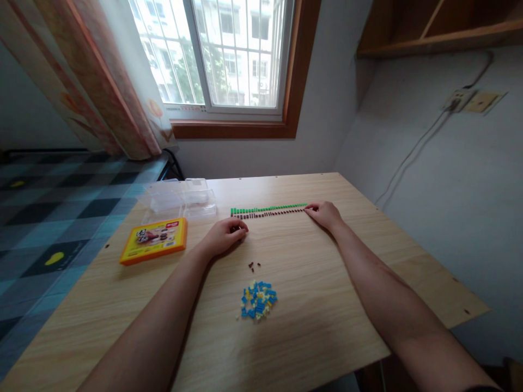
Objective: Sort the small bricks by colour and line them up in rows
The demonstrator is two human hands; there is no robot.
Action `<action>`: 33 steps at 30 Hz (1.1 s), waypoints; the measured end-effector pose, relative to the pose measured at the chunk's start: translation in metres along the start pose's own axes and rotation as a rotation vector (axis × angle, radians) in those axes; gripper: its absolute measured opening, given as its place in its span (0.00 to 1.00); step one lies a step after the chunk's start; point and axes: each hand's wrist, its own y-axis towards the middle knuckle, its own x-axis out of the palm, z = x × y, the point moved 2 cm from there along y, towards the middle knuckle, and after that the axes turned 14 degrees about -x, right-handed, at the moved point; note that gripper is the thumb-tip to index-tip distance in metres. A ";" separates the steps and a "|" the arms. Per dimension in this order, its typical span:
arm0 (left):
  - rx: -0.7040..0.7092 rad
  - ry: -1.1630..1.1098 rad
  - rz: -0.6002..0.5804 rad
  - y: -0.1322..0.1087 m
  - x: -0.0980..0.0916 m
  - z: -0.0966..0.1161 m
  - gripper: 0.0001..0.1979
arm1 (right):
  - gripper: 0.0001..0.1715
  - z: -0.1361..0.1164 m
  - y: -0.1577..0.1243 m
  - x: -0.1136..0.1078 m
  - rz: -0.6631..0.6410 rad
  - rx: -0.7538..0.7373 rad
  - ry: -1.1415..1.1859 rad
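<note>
A row of small green blocks (267, 208) runs across the table, with a row of small brown blocks (265, 214) just in front of it. At the right end of the brown row, my right hand (326, 215) is closed in a pinch, with a tiny brown block at its fingertips. My left hand (224, 236) rests on the table below the row's left end, its fingers curled. Dark bits show under those fingers, but I cannot make them out. Several loose brown blocks (252, 265) lie nearer me, above a pile of blue and yellow blocks (260, 300).
A yellow-orange box (154, 240) lies at the left of the wooden table (327, 305). Behind it sit clear plastic containers (175, 198). A checked bed (81, 190) adjoins the left side; a white wall (441, 190) with a cable (411, 155) is on the right.
</note>
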 end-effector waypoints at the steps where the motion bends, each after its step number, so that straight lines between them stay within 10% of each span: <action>1: -0.002 -0.001 0.001 0.000 0.000 0.000 0.11 | 0.16 0.000 0.000 0.000 0.001 0.000 -0.001; 21: -0.020 -0.028 0.006 0.001 -0.011 -0.011 0.10 | 0.16 -0.019 -0.004 -0.007 0.092 -0.044 -0.038; 33: 0.079 0.117 -0.126 -0.002 -0.017 -0.012 0.09 | 0.12 -0.073 -0.014 -0.007 0.216 -0.447 -0.016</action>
